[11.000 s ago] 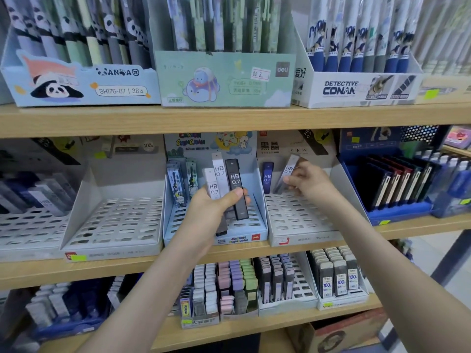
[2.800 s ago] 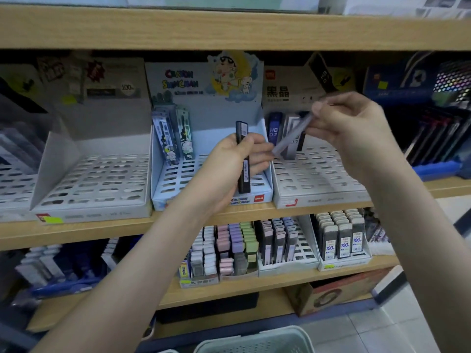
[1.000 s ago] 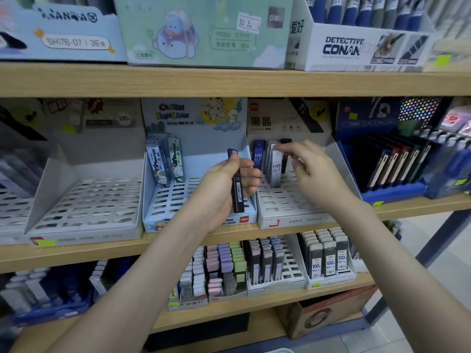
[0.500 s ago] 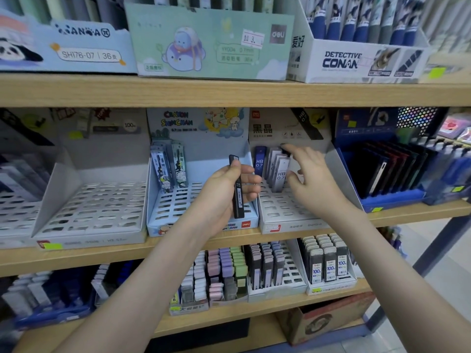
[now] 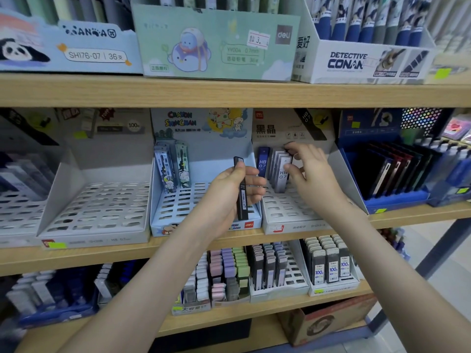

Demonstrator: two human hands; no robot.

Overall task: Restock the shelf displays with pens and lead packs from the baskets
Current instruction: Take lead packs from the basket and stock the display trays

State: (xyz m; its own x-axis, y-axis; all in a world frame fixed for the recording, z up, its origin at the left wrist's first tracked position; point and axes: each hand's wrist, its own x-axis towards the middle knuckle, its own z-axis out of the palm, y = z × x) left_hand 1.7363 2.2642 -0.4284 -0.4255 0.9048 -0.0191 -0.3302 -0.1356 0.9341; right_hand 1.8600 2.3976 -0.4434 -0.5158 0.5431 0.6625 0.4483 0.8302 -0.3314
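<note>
The black lead pack [image 5: 241, 189] stands upright, clamped in the fingers of my left hand [image 5: 226, 194], just left of the white display tray [image 5: 288, 215]. The grey HB lead packs [image 5: 280, 171] are now seated in that tray's back row. My right hand [image 5: 309, 174] has released them, fingers apart just above. Judgement: the black pack goes in next.

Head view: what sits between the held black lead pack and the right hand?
Head view: one upright dark-blue HB lead pack, then a row of translucent grey packs.
</note>
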